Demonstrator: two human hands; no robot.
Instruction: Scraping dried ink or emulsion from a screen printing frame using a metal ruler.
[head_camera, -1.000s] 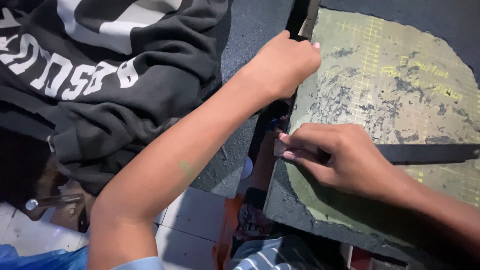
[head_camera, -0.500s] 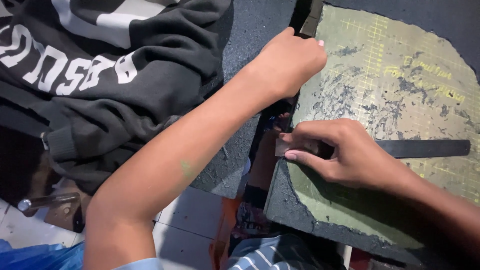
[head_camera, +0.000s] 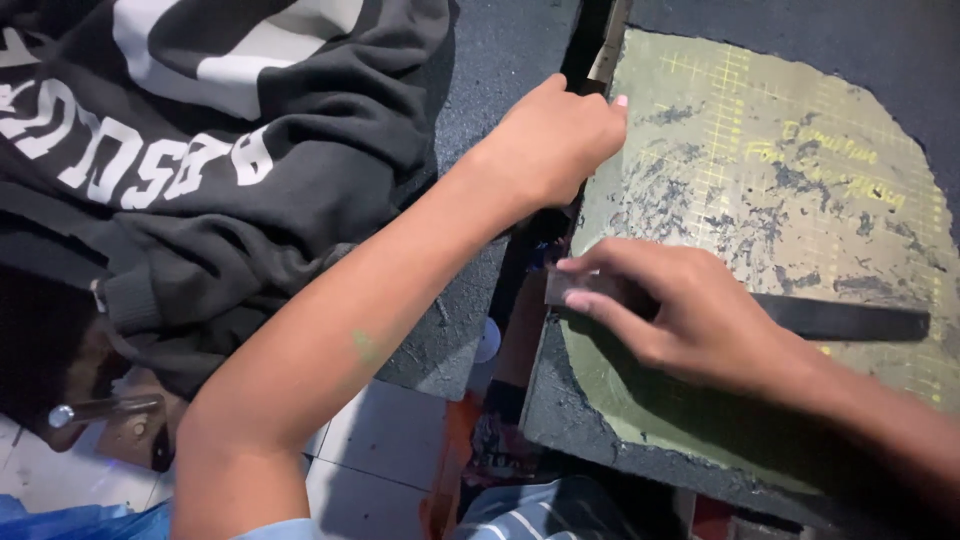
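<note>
On the dark surface (head_camera: 800, 40): worn green cutting mat (head_camera: 760, 200), gridded, scuffed.
Right hand (head_camera: 690, 320): fingers pressed down on a dark flat strip (head_camera: 850, 318) lying across the mat, pinning it so it won't slide.
Left hand (head_camera: 555, 140): curled shut over the mat's left edge, seemingly bracing it.
Strip: flat, touching mat, near end under fingers.
Left of mat: black sweatshirt (head_camera: 200, 150) bunched up, well apart.
Below: pale floor tiles (head_camera: 370, 450).

dark strip (head_camera: 840, 318) partly under right hand (head_camera: 690, 315), sweatshirt (head_camera: 200, 150) cut off left
</note>
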